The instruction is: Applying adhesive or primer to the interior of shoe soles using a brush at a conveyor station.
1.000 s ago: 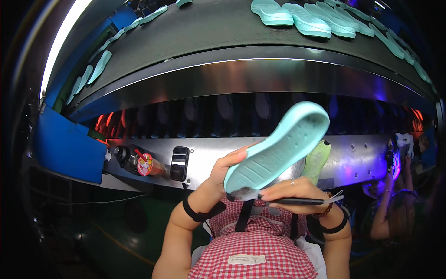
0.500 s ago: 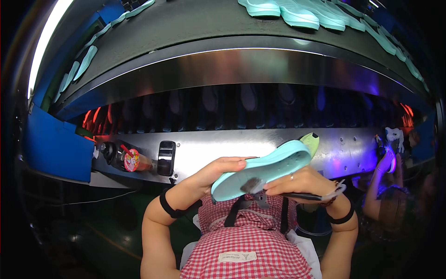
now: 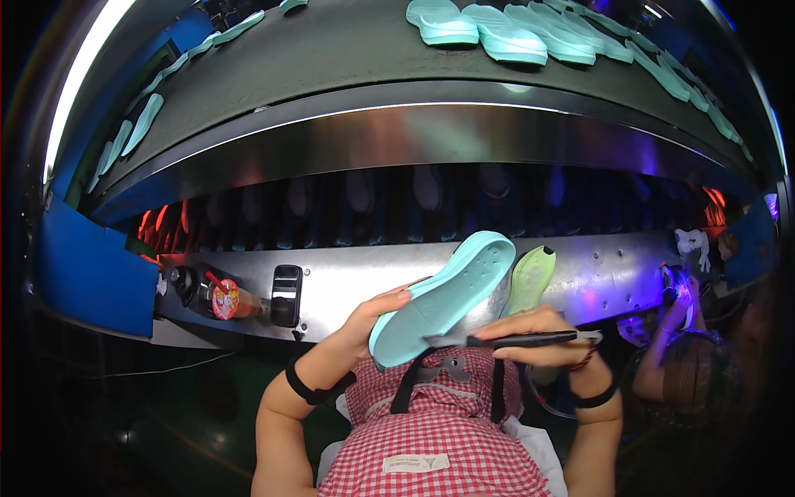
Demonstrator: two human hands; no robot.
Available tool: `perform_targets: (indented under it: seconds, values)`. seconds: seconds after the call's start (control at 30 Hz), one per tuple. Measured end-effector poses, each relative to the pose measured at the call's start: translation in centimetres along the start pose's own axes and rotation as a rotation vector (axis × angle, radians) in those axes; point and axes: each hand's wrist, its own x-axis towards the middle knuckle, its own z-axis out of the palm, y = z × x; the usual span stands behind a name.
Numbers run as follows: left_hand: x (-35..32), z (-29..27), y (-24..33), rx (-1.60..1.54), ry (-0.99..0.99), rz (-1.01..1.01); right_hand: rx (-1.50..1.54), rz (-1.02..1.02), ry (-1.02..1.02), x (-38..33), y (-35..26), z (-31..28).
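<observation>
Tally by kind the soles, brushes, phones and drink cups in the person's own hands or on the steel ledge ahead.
Soles: 2 (turquoise sole in left hand, green sole on steel ledge)
Brushes: 1 (black-handled brush in right hand)
Phones: 1 (black phone)
Cups: 1 (drink cup)
Total: 5

A black phone [image 3: 286, 296] lies on the steel tabletop [image 3: 356, 277]. Just left of the phone is a drink cup [image 3: 226, 301] with a red straw [image 3: 216, 282], and past it a black-capped bottle [image 3: 183, 284]. A blue panel [image 3: 87, 269] is well left of the phone. Beyond the phone runs a dark conveyor belt [image 3: 331, 58]; a lit tube lamp [image 3: 80, 74] slants to its far left. Another person's forearm [image 3: 668, 330], violet-lit, is well right of the phone.
</observation>
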Motion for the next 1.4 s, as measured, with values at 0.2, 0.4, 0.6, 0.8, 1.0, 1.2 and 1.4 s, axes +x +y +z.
perform_targets:
  seconds: [0.2,0.4,0.6,0.8,1.0,1.2,1.4]
  values:
    - [0.6,-0.4,-1.7,-0.311,-0.005,0.015,0.176,0.096,0.367,1.5,3.8,1.0]
    - [2.3,-1.4,-4.2,-0.416,-0.034,0.008,-0.437,-0.235,0.936,1.8,8.4,2.7]
    - [-4.4,0.2,2.6,0.006,-0.112,0.5,0.499,-0.181,0.535,-1.6,2.4,4.3]
    - [-6.2,-1.8,18.8,-0.179,-0.251,1.023,0.743,-0.078,0.681,-0.9,6.2,2.1]
    - [-0.3,-1.6,25.2,-0.371,0.383,1.383,0.786,0.003,0.711,-0.6,8.1,3.4]
    - [11.4,8.1,17.8,1.996,0.58,1.297,0.808,0.063,0.816,-1.6,9.3,3.5]
    - [14.1,8.9,19.7,1.982,0.754,0.941,0.798,0.073,0.861,-2.8,9.4,3.2]
